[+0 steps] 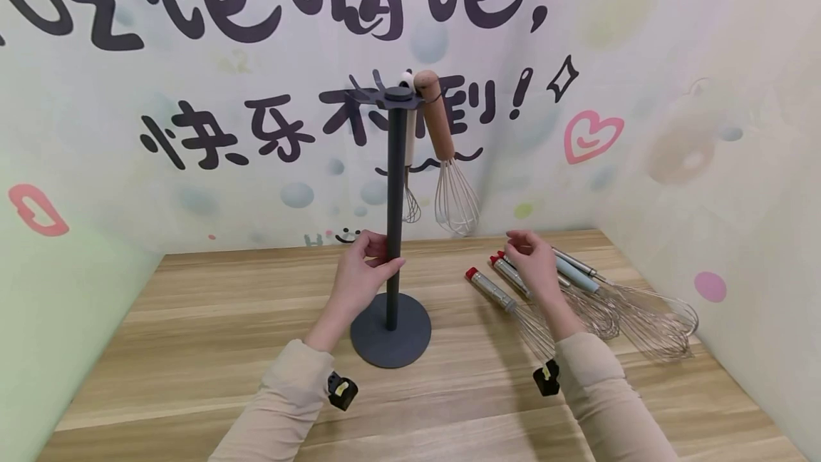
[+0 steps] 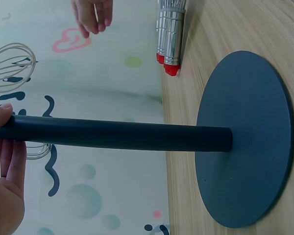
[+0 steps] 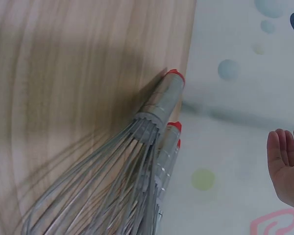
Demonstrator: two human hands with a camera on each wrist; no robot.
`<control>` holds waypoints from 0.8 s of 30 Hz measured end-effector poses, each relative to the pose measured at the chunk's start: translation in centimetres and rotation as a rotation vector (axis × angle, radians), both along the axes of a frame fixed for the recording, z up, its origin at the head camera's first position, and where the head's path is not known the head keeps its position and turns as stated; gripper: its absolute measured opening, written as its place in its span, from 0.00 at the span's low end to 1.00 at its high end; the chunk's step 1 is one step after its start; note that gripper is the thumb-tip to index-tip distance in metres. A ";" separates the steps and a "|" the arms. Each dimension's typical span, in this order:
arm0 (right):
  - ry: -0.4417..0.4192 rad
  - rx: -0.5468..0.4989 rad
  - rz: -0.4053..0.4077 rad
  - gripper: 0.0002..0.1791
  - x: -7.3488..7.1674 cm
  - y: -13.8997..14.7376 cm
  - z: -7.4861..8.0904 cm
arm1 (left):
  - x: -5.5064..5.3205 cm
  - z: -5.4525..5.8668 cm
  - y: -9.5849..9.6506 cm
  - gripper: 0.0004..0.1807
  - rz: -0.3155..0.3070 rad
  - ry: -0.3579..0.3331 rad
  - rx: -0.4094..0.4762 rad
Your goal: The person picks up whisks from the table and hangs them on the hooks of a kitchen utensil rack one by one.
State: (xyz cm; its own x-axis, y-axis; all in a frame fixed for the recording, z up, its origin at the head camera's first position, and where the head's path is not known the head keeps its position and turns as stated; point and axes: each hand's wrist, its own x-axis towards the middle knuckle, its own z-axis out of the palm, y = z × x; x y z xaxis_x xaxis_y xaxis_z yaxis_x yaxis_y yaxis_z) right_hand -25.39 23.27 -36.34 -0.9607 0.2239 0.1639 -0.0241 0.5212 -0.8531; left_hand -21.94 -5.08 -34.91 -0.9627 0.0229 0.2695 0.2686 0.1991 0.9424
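My left hand [image 1: 365, 273] grips the pole of a dark whisk stand [image 1: 393, 219], thumb in front and fingers behind it. From the rack at the stand's top hang a whisk with a wooden handle [image 1: 439, 123] and a smaller white-handled whisk [image 1: 410, 141], partly covered by the pole. Over the whisks on the table, my right hand [image 1: 535, 262] is held with loosely bent fingers and nothing in them. Nearest to it lies a silver whisk with a red end cap [image 3: 161, 100]. Beside that are more silver whisks and one with a light blue handle [image 1: 577, 273].
The stand's round base [image 2: 250, 181] rests on the wood-grain table [image 1: 224, 348]. Behind the table's back edge rises a printed wall [image 1: 256, 184] with large characters, and a side wall [image 1: 737, 184] stands close to the whisks at the right.
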 end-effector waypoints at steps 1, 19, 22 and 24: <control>-0.009 0.009 0.007 0.17 0.0 0.1 -0.2 | 0.0 0.0 0.0 0.17 0.003 0.004 -0.003; -0.065 0.242 0.083 0.16 -0.1 0.6 -3.7 | 0.0 -0.2 0.0 0.21 0.004 -0.027 -0.001; -0.079 0.279 0.078 0.15 0.0 0.7 -4.1 | 0.0 -0.3 0.0 0.22 -0.008 -0.019 0.000; -0.092 0.298 0.077 0.15 0.0 0.8 -4.4 | 0.0 -0.3 -0.1 0.23 -0.015 -0.012 0.000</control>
